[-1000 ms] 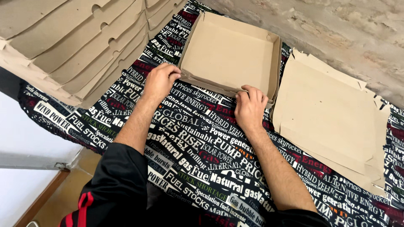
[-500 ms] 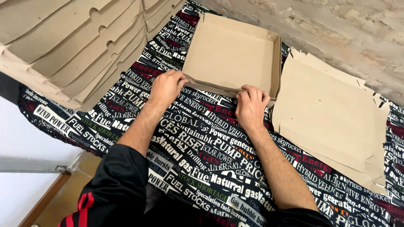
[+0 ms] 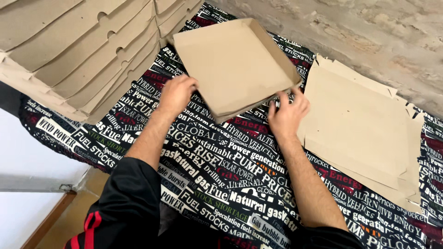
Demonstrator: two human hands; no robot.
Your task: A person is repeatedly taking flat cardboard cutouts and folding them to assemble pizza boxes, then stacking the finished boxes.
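Left hand [image 3: 174, 94] and right hand [image 3: 287, 115], both showing bare, with no gloves, rings or watch. Forearms lying uncovered up to the elbows. A black sleeve [image 3: 127, 203] is covering the left upper arm, carrying red stripes near its lower edge. Dark cloth is also showing at the right elbow [image 3: 325, 237], its detail staying too cropped to tell

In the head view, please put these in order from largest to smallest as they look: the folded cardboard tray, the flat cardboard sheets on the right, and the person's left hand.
1. flat cardboard sheets, slightly larger
2. folded cardboard tray, close to the sheets in apparent size and lifted nearer the camera, so this order is unsure
3. left hand, clearly the smallest
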